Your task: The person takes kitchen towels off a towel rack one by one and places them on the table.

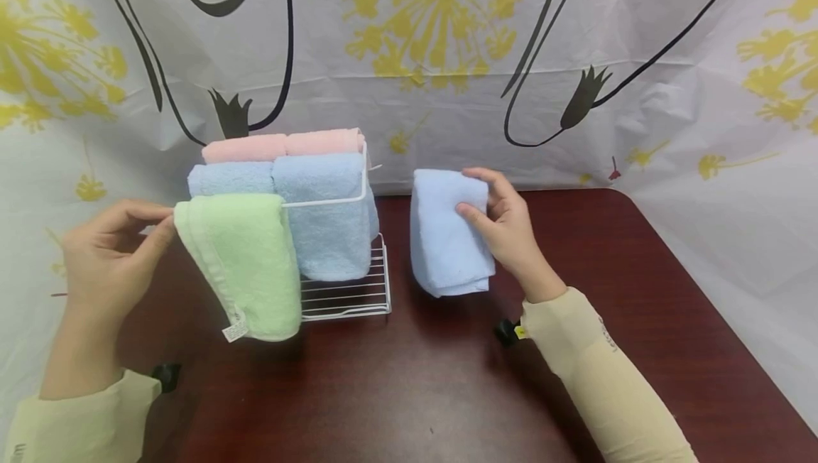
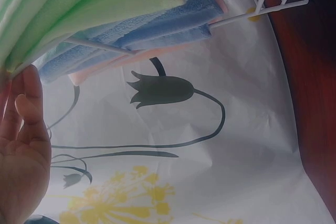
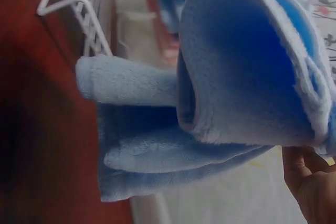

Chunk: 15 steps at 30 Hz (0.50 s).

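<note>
A light green towel (image 1: 246,257) hangs folded over the front bar of a white wire rack (image 1: 345,310), its white tag dangling low. My left hand (image 1: 111,257) pinches the green towel's upper left corner between thumb and fingers. To the right of the rack, my right hand (image 1: 505,225) grips a folded light blue towel (image 1: 447,236) by its upper right side. In the right wrist view that blue towel (image 3: 241,77) shows its loose folded layers. Behind the green one, blue towels (image 1: 326,214) and pink towels (image 1: 326,142) hang over the rack's other bars.
The rack stands on a dark red-brown table (image 1: 383,392). A white cloth (image 1: 441,122) with yellow and grey flower prints hangs behind and beside the table. Black wrist gear (image 1: 167,376) shows below the left sleeve.
</note>
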### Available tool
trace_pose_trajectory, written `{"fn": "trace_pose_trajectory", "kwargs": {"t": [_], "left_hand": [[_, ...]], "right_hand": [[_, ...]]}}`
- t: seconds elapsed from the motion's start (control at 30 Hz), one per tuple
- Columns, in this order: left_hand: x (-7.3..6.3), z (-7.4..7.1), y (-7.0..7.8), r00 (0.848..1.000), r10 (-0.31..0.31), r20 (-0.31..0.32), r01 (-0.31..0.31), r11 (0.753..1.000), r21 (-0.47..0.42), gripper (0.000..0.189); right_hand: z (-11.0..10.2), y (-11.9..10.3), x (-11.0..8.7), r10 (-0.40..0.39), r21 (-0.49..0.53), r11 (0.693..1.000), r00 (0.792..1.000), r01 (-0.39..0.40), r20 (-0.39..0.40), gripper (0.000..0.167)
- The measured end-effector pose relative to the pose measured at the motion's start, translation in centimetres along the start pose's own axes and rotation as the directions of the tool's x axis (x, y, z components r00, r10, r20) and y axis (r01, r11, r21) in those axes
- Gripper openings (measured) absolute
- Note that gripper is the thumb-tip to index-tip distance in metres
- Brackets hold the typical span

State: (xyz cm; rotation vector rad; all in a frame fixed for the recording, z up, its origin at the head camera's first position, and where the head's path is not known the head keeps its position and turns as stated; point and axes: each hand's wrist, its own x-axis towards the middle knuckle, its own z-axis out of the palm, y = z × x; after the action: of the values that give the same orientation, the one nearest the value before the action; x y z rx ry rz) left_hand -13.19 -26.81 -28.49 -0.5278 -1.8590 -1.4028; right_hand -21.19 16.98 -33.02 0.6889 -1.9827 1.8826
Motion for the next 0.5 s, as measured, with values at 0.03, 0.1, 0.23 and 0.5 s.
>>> {"fn": "trace_pose_trajectory", "kwargs": {"t": [0.03,0.1,0.23,0.5], "left_hand": [[0.0,0.0,0.0,1.0,0.0,0.0,0.0,1.0,0.008,0.013],[0.1,0.0,0.1,1.0,0.001,0.002,-0.001,1.0,0.022,0.011],[0.1,-0.1,0.0,1.0,0.006,0.001,-0.006,1.0,-0.025,0.011],[0.0,0.1,-0.1,1.0,0.014,0.001,-0.014,0.996,-0.09,0.013]], "right_hand": [[0.2,0.3,0.1,0.028,0.01,1.0,0.999,-0.028,0.029,0.046],[0.5,0.9,0.4,0.084,0.016,0.996,0.993,-0.085,0.08,0.046],[1.1,2.4,1.3,0.188,-0.011,0.982,0.971,-0.188,0.151,0.046],[1.4,5.4,2.9,0.279,-0.109,0.959,0.945,-0.263,0.17,0.049]]}}
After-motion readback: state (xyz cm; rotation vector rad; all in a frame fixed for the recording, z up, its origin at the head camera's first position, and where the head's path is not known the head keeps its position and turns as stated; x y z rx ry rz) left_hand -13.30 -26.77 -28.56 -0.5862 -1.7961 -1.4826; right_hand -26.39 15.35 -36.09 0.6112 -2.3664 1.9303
